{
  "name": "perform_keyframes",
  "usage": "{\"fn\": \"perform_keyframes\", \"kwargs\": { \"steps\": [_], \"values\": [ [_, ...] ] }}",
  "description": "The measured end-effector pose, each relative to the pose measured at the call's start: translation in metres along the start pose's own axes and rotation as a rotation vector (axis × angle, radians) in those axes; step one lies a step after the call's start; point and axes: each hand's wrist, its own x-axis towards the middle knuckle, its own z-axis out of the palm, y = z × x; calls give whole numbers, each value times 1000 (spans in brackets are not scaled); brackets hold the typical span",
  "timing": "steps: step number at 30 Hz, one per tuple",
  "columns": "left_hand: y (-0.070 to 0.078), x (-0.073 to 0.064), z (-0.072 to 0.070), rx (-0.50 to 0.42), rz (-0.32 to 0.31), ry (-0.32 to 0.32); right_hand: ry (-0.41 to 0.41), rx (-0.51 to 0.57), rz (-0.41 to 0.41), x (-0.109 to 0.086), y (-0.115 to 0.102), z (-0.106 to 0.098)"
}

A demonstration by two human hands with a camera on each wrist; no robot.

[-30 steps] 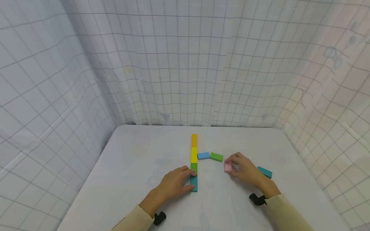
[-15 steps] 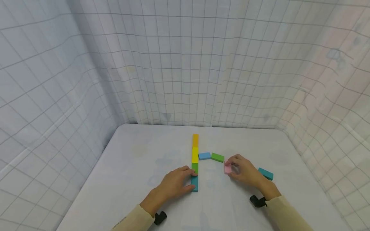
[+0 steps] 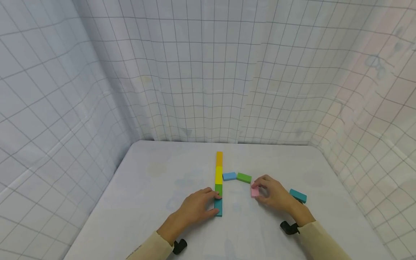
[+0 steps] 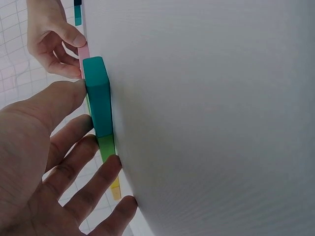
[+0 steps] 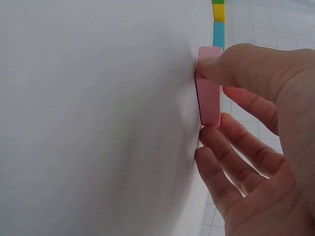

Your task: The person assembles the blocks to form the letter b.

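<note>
Pink block [image 5: 210,102], smooth, flat and oblong, pinched by the right hand [image 3: 273,195]; left hand [image 3: 196,206] loosely spread against teal block [image 4: 102,110].

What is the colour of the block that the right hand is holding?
The block is pink; the right wrist view shows it best.

Cream sleeves [image 3: 323,241], dark marking [image 3: 135,250] on left one; stubby black wrist pieces [image 3: 287,228].

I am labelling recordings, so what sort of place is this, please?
Probably a curtained-off recording booth: grid-patterned curtains line three sides of a white tabletop, and black wrist-worn devices suggest filming.
</note>
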Motion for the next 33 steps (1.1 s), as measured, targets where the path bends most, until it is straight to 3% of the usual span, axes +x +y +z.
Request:
{"fn": "perform_keyframes", "kwargs": {
  "steps": [20,27,33],
  "values": [
    [1,-1,1,5,0,6,14,-4,-32,1,3,2],
    [1,0,0,-3,-9,3,19,-3,-28,1,3,2],
    [3,-1,-4,-11,20,12,11,1,3,2,1,2]
  ]
}}
